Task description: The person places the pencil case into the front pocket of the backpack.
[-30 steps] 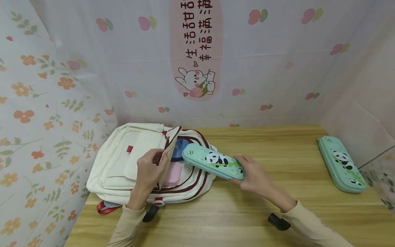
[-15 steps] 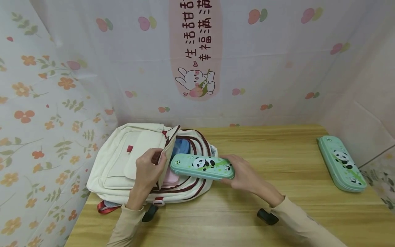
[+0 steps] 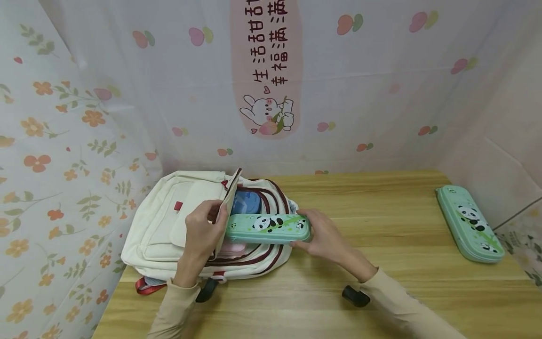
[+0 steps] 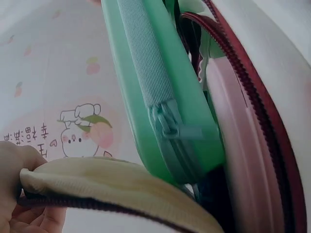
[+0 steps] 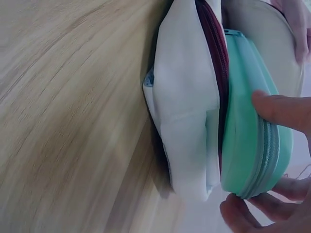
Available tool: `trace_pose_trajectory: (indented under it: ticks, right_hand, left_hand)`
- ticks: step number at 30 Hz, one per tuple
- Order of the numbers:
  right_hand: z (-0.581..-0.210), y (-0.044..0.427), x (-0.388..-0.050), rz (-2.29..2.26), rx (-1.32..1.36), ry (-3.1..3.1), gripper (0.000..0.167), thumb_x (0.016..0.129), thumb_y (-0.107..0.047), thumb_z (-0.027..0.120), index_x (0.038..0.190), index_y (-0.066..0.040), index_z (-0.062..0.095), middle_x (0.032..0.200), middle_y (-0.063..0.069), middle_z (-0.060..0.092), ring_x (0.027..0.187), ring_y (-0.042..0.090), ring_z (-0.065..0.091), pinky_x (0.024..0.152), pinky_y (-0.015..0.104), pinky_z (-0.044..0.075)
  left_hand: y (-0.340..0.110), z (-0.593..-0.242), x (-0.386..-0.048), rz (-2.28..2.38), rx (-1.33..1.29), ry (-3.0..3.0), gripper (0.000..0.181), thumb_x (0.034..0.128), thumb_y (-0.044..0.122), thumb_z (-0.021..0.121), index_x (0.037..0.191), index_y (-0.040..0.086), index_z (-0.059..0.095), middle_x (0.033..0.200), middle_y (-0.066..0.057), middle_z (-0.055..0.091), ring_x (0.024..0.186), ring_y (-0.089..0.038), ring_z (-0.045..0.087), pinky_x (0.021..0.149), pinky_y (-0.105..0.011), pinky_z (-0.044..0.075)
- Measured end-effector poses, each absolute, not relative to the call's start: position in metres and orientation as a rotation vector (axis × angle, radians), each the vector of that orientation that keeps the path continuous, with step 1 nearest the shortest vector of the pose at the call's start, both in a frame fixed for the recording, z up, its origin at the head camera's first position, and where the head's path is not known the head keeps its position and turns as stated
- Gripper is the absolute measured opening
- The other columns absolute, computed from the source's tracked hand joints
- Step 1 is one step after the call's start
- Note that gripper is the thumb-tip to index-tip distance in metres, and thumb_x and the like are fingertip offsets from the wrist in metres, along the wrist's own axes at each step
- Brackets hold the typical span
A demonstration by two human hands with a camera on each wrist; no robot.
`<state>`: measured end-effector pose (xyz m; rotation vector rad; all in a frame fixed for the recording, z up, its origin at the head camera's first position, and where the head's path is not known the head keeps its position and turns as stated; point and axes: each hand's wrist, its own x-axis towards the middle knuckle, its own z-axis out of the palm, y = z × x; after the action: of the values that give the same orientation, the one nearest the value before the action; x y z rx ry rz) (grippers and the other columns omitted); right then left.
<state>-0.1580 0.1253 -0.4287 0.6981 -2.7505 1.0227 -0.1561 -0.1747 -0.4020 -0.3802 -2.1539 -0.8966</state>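
Note:
A cream backpack (image 3: pixel 169 221) with dark red zips lies on the table, its front pocket unzipped. My left hand (image 3: pixel 204 230) pinches the edge of the pocket flap (image 4: pixel 107 187) and holds it up. With thumb and fingers, my right hand (image 3: pixel 323 238) grips the right end of a mint-green panda pencil case (image 3: pixel 268 228). The case's left end reaches under the raised flap, into the pocket opening. Inside the pocket lie a blue case (image 3: pixel 247 202) and a pink case (image 4: pixel 243 145), the pink one partly covered by the pencil case.
A second mint-green panda pencil case (image 3: pixel 470 223) lies at the right end of the wooden table (image 3: pixel 364 197). Behind stands a printed cloth backdrop (image 3: pixel 372 94). A red strap (image 3: pixel 148 286) sticks out at the backpack's lower left.
My right hand has moved left with the pencil case, turning it nearly level, and its left end has passed under the flap. My left hand still holds the flap, shifted slightly left.

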Motion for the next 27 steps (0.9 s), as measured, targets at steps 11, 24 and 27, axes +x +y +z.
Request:
trace_pose_trajectory:
  ticks: [11, 24, 27]
  right_hand:
    - [-0.432, 0.100, -0.158, 1.060, 0.617, -2.720, 0.083, 0.070, -0.031, 0.093, 0.134, 0.005, 0.056, 0.128, 0.021, 0.064, 0.117, 0.034, 0.062, 0.099, 0.051, 0.052]
    - [-0.435, 0.071, -0.160, 1.115, 0.595, -2.722, 0.077, 0.071, -0.031, 0.092, 0.131, 0.002, 0.058, 0.124, 0.021, 0.066, 0.115, 0.038, 0.062, 0.098, 0.053, 0.050]
    - [-0.436, 0.067, -0.161, 1.146, 0.627, -2.715, 0.078, 0.072, -0.028, 0.091, 0.133, 0.006, 0.056, 0.126, 0.023, 0.065, 0.115, 0.038, 0.062, 0.099, 0.053, 0.050]
  left_hand:
    - [-0.165, -0.399, -0.155, -0.913, -0.396, -2.144, 0.008, 0.0859, -0.001, 0.071, 0.093, -0.004, 0.071, 0.074, -0.011, 0.068, 0.058, -0.013, 0.059, 0.054, -0.018, 0.047]
    - [-0.159, -0.403, -0.157, -0.900, -0.486, -2.054, 0.007, 0.0829, -0.004, 0.070, 0.090, -0.004, 0.071, 0.070, -0.011, 0.066, 0.055, -0.014, 0.058, 0.052, -0.019, 0.046]
    - [-0.159, -0.403, -0.158, -0.911, -0.499, -2.040, 0.008, 0.0829, -0.005, 0.070, 0.090, -0.004, 0.071, 0.069, -0.010, 0.065, 0.054, -0.013, 0.057, 0.052, -0.018, 0.044]
